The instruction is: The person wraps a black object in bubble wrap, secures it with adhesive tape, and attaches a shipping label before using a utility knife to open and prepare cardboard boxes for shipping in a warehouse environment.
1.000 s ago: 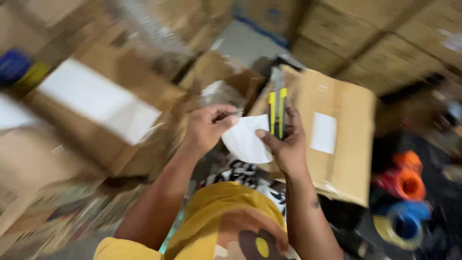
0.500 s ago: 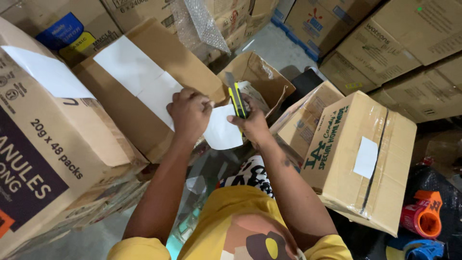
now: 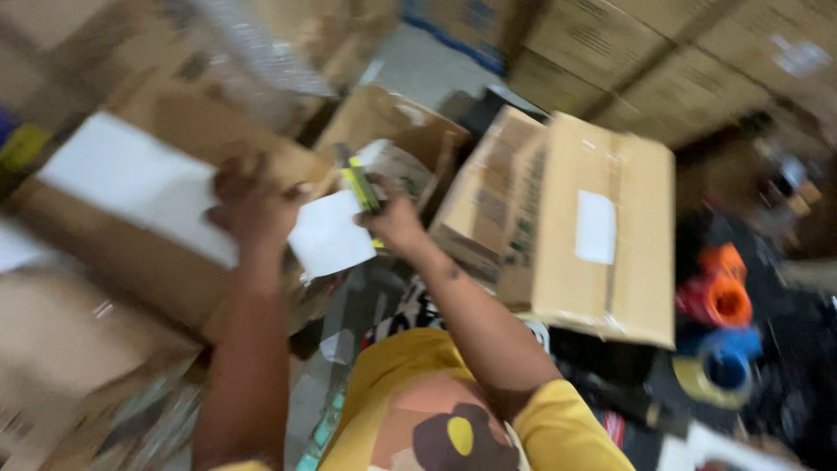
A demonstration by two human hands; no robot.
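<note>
Both hands on a white sheet among cardboard boxes

The left hand (image 3: 253, 205) pinched the white sheet (image 3: 331, 234) at its edge, while the right hand (image 3: 392, 222) clenched a yellow-and-black cutter (image 3: 362, 185) and steadied the sheet's other edge, apparently to keep it taut; a labelled cardboard box (image 3: 602, 235) stood beyond the right fingers.

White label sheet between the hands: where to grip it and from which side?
Best guess: pinch the white label sheet at its free lower edge, coming from below, the wearer's side. It stands flat and roughly square. The left hand is at its left edge. The right hand, holding a yellow-and-black utility knife, is at the upper right corner. Motion blur hides finer contact.
</note>
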